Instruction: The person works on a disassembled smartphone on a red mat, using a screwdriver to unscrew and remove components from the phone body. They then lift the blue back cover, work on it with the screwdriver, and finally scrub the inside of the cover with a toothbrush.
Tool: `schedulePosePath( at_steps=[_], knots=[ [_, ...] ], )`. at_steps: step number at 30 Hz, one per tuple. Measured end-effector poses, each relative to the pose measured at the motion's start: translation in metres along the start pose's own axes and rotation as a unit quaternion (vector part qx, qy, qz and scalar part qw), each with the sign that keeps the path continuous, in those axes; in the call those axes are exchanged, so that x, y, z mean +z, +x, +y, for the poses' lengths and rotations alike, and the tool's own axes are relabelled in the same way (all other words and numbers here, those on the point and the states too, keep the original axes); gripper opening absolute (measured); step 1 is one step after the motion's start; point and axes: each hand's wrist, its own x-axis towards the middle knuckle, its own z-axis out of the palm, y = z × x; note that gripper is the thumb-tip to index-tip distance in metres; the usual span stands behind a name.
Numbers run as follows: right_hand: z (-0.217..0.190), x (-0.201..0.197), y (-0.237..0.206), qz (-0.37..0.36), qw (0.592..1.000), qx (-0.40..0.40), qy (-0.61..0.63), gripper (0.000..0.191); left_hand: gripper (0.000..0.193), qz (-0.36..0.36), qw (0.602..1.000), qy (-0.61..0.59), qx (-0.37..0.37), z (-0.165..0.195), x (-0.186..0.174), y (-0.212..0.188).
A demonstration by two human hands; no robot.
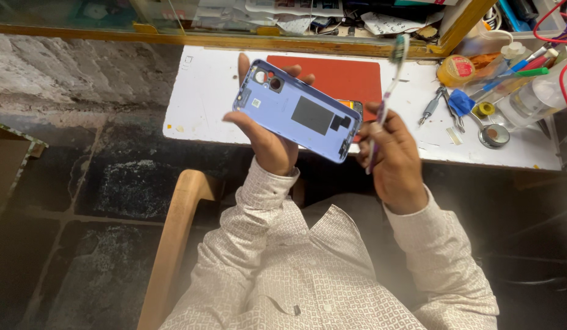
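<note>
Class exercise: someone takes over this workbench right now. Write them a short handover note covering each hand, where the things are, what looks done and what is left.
Left hand: holds the blue phone back cover inner side up, above the bench edge.
Right hand: grips a toothbrush, bristles up, beside the cover's lower end.
Red mat lies on the white bench; tweezers and a small screwdriver lie to its right.
Done: cover is off the phone.
Left: brushing seems unfinished; I cannot tell how clean the cover is.

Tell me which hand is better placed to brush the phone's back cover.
Probably the right hand: it grips the toothbrush beside the blue back cover, which the left hand supports from beneath.
</note>
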Motion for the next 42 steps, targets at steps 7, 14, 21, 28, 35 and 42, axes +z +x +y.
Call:
schedulePosePath(
  at_steps=[7, 14, 21, 28, 35, 42],
  knots=[
    [-0.020, 0.002, -0.015, 0.003, 0.946, -0.155, -0.284, 0.037, 0.106, -0.017, 0.995, -0.050, -0.081, 0.003, -0.003, -0.005],
    [-0.016, 0.034, -0.029, -0.037, 0.854, -0.232, -0.465, 0.043, 0.106, -0.006, 0.993, -0.053, -0.103, 0.005, 0.009, -0.017],
    [-0.016, 0.052, -0.040, -0.047, 0.785, -0.303, -0.539, 0.047, 0.101, -0.052, 0.991, -0.050, -0.110, 0.005, 0.019, -0.022],
    [-0.023, 0.041, -0.029, 0.032, 0.718, -0.357, -0.597, 0.047, 0.095, -0.038, 0.983, -0.119, -0.134, -0.005, 0.025, -0.034],
    [-0.024, 0.033, -0.027, 0.076, 0.684, -0.357, -0.632, 0.045, 0.096, -0.034, 0.985, -0.107, -0.134, -0.006, 0.026, -0.036],
    [-0.024, 0.041, -0.039, 0.083, 0.677, -0.329, -0.654, 0.045, 0.095, -0.003, 0.984, -0.115, -0.139, -0.008, 0.024, -0.037]
  ],
)
